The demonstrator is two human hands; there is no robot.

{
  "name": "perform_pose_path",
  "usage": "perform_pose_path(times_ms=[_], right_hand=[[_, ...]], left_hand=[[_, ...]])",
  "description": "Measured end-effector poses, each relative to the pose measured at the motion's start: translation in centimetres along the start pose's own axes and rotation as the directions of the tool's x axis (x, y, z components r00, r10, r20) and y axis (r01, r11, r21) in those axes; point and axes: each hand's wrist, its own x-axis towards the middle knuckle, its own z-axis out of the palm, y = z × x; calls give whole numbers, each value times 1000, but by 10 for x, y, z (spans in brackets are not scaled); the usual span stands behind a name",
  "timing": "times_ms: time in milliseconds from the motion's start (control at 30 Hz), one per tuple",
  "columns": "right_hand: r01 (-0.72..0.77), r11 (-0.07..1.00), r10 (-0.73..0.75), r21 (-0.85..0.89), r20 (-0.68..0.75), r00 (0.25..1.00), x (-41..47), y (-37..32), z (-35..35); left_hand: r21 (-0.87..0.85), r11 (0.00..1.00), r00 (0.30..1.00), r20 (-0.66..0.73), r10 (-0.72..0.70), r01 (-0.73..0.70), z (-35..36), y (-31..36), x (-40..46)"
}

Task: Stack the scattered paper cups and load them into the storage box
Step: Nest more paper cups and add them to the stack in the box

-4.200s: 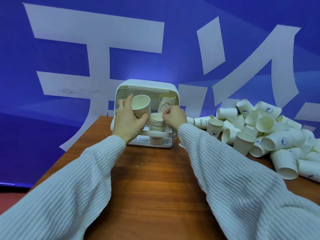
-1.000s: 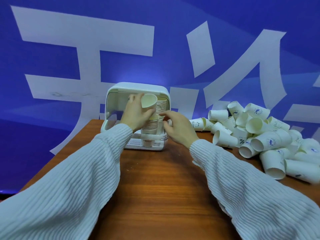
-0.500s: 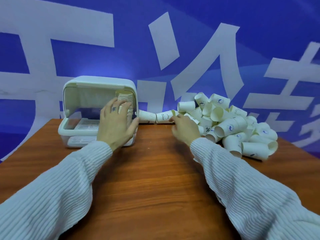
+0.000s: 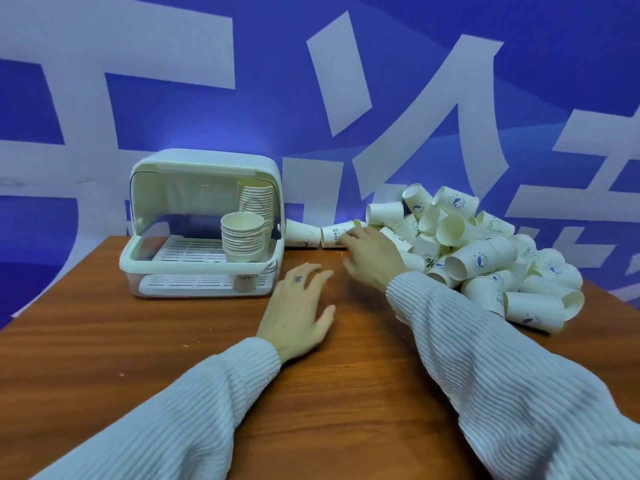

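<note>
A white storage box [image 4: 166,265] with its lid raised stands at the table's back left. Inside it, a short stack of paper cups [image 4: 242,237] stands in front of a taller stack [image 4: 257,202] at the right side. A big pile of loose white paper cups [image 4: 485,254] lies at the back right. My left hand [image 4: 299,310] hovers flat over the table, empty, just right of the box. My right hand [image 4: 372,258] reaches with spread fingers to a cup lying on its side [image 4: 332,235] between the box and the pile; its fingertips touch that cup.
Another cup [image 4: 299,233] lies on its side right beside the box. The brown wooden table [image 4: 329,375] ends at a blue wall with white lettering just behind the box and the pile. Its left edge runs diagonally near the box.
My left hand has left the box, with the stack standing inside, and moved right over the table. My right hand has reached to the lying cup. The view has shifted right.
</note>
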Motion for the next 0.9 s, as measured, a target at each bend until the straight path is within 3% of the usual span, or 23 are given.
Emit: perform_pose_path(times_ms=[167,367,467,700,800,900], right_hand=[[113,992,-111,-54,46,993,65,-47,9],[58,993,-37,-100,203,978,114,-64,39],[96,990,-81,-99,149,986,120,-57,48],[299,895,-276,-332,115,954,109,-44,40],[300,883,-286,-361,92,954,104,-33,39],[208,943,-230,-261,-55,972,96,-21,31]], left_hand=[[-111,991,994,-71,-83,75,2,-5,-1],[-174,979,989,-75,-124,110,4,-7,0],[-188,977,992,-64,-110,97,5,-7,1],[-215,970,988,-83,-131,111,5,-8,1],[-205,974,990,-76,-117,99,3,-6,0],[-221,970,991,-69,-114,96,1,-4,0]])
